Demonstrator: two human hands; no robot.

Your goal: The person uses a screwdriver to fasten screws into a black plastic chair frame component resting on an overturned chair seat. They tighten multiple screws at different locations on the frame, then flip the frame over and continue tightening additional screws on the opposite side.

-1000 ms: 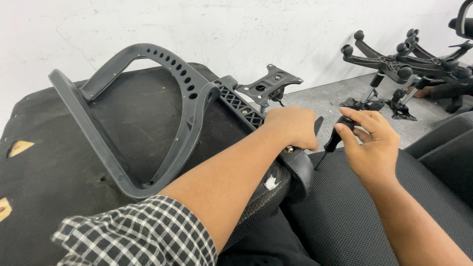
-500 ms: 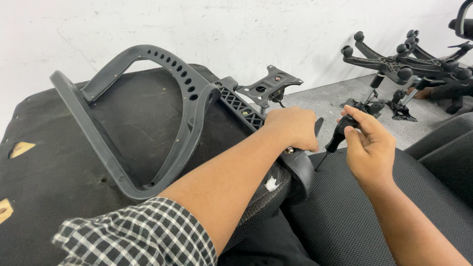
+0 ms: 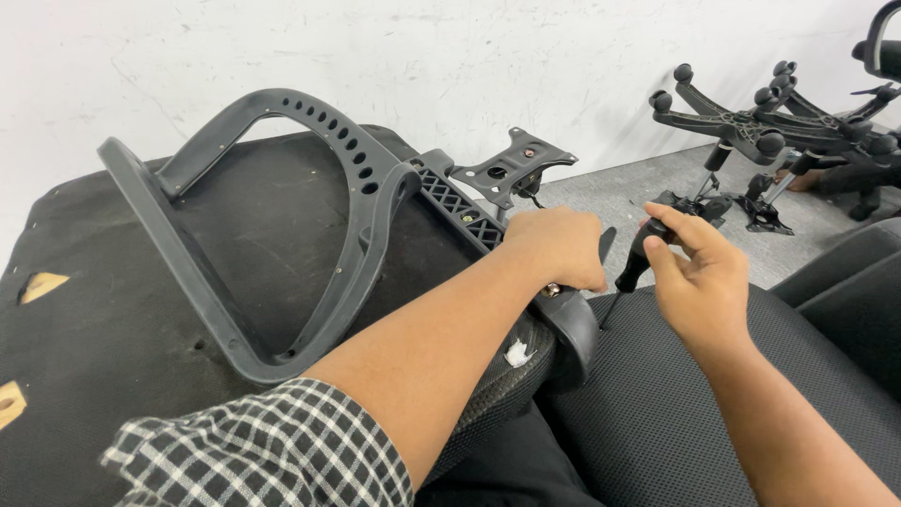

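An upturned black office chair seat (image 3: 122, 310) lies in front of me with its grey plastic armrest loop (image 3: 244, 235) sticking up. My left hand (image 3: 558, 246) is closed around the black back-support bracket (image 3: 572, 329) where it meets the seat. My right hand (image 3: 699, 282) grips the black handle of a screwdriver (image 3: 631, 272), its shaft angled down toward the bracket. A metal tilt-mechanism plate (image 3: 511, 167) stands just beyond my left hand.
A mesh chair back (image 3: 676, 413) lies under my right arm. Several black five-star chair bases with castors (image 3: 751, 122) are stacked on the grey floor at the right, by the white wall (image 3: 422, 56). Another black seat part (image 3: 845, 282) sits at the right edge.
My right hand has closed tighter on the screwdriver handle and shifted slightly left toward the bracket. My left hand has stayed on the bracket.
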